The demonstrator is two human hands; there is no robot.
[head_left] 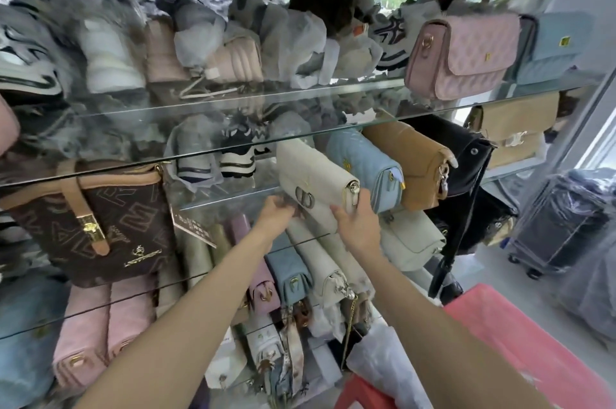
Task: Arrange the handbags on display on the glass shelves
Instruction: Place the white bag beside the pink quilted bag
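A cream handbag (313, 175) with a round metal clasp lies tilted on a middle glass shelf (230, 200). My right hand (358, 225) grips its lower right end near the metal ring. My left hand (276, 211) has its fingers curled at the bag's lower left edge, at the shelf's front. To the right of this bag stand a light blue bag (366, 165), a tan bag (410, 161) and a black bag (466, 158). A brown patterned bag (96, 225) stands to the left.
The upper glass shelf (233, 115) holds wrapped bags, a pink quilted bag (463, 58) and a blue one (560, 48). Lower shelves carry pink, blue and cream bags on end. A red plastic stool (520, 342) is at lower right, and wrapped luggage (563, 225) stands on the floor.
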